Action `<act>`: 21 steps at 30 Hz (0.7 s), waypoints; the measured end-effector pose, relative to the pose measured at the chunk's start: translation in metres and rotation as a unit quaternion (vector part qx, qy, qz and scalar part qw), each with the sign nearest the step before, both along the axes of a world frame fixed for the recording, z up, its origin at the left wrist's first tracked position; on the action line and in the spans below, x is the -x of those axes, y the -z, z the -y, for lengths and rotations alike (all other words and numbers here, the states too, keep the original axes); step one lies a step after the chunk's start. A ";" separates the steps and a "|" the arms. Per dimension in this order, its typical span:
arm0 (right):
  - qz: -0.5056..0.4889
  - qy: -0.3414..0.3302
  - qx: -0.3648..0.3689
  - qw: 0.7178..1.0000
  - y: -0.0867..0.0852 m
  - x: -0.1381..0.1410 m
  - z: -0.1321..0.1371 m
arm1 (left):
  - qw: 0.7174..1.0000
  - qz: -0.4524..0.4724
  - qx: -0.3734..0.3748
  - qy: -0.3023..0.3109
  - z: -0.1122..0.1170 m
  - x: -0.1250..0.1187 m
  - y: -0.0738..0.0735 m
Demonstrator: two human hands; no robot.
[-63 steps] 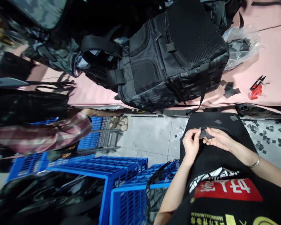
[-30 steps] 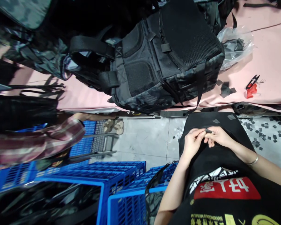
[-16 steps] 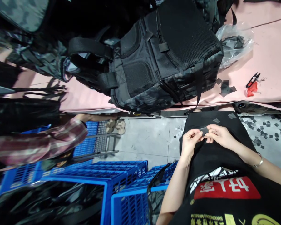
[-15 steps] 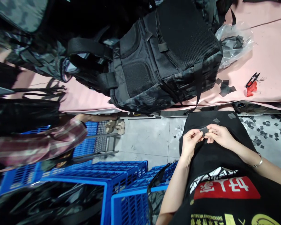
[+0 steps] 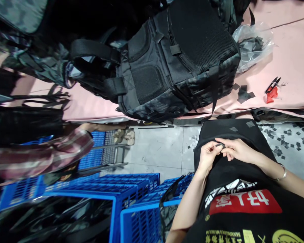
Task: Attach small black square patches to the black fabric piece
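Observation:
Over my lap, my left hand [image 5: 208, 154] and my right hand [image 5: 236, 149] meet fingertip to fingertip, pinching a small black square patch [image 5: 220, 145] between them. The patch looks bent, and part of it is hidden by the fingers. On the pink table in front of me lies a black camouflage backpack [image 5: 152, 84], its mesh back panel facing up, touched by neither hand. Two loose grey patches [image 5: 250, 125] rest on the dark cloth over my thighs.
Beyond the backpack, the pink table [image 5: 288, 67] bears a clear plastic bag [image 5: 253, 47] of dark patches, several loose squares [image 5: 244, 94] and black thread snips [image 5: 273, 85] by something red. Blue crates [image 5: 139, 212] stand at left, near a co-worker's plaid sleeve [image 5: 66, 152]. Patches litter the floor.
My hands have drawn closer together, the right shifting slightly left. The patch, flatter and more exposed before, now appears bent between the fingers. The backpack stays in place.

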State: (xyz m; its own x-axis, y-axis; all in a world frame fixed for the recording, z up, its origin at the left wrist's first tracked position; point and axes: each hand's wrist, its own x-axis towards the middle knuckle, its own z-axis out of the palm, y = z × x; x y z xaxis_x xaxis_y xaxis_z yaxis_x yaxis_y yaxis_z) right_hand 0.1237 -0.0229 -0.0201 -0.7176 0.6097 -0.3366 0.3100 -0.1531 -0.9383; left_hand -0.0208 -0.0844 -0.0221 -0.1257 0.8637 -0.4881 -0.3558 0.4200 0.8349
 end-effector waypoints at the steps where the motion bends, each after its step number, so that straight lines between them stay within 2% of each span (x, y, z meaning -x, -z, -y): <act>1: 0.009 -0.003 -0.001 1.000 -0.001 0.000 0.000 | 1.000 -0.008 -0.005 0.005 0.000 -0.002 -0.001; 7: -0.012 -0.017 0.022 1.000 -0.002 0.000 0.004 | 0.996 -0.035 0.018 -0.075 0.001 -0.008 0.005; 12: -0.033 0.003 0.058 0.998 0.004 0.003 0.005 | 0.999 0.019 0.007 -0.046 0.005 -0.007 0.011; 16: -0.092 0.039 0.146 0.984 0.014 0.004 0.001 | 0.997 0.059 -0.002 -0.053 0.006 -0.008 0.012; 21: -0.141 0.120 0.268 0.945 0.021 0.005 -0.003 | 0.991 0.102 0.003 -0.086 0.003 -0.007 0.012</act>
